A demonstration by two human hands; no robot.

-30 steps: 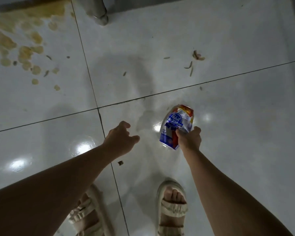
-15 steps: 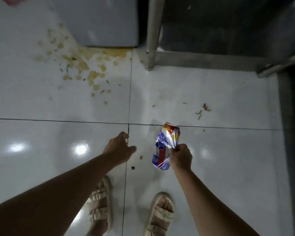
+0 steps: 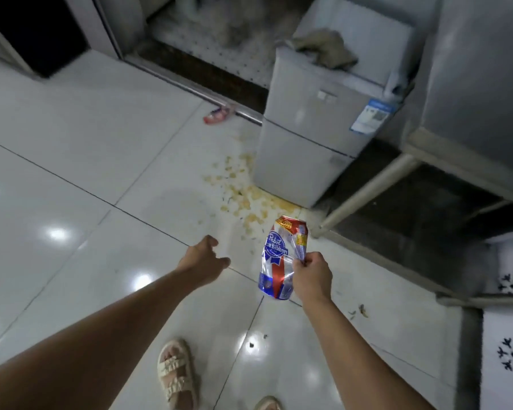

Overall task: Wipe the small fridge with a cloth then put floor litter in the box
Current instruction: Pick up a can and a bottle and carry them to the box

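My right hand (image 3: 310, 278) pinches a crushed blue, white and red beer can (image 3: 279, 255) and holds it above the white tile floor. My left hand (image 3: 203, 261) hangs beside it with loosely curled fingers and nothing in it. The small grey fridge (image 3: 314, 131) stands ahead to the right, with a crumpled brownish cloth (image 3: 326, 48) lying on its top. Yellowish crumbs and a stain (image 3: 243, 196) are spread on the floor at the fridge's base. A pink wrapper (image 3: 218, 115) lies further back by the door track. No box is in view.
A metal table leg (image 3: 365, 193) and frame stand right of the fridge. A white patterned mat (image 3: 510, 327) lies at the far right. Small bits of debris (image 3: 360, 310) dot the tiles near my sandalled feet (image 3: 175, 371). A dark doorway (image 3: 36, 31) is at top left.
The view has lifted and turned left, bringing the fridge, cloth and pink wrapper into sight. My right hand has raised the can higher off the floor; my left hand stays empty.
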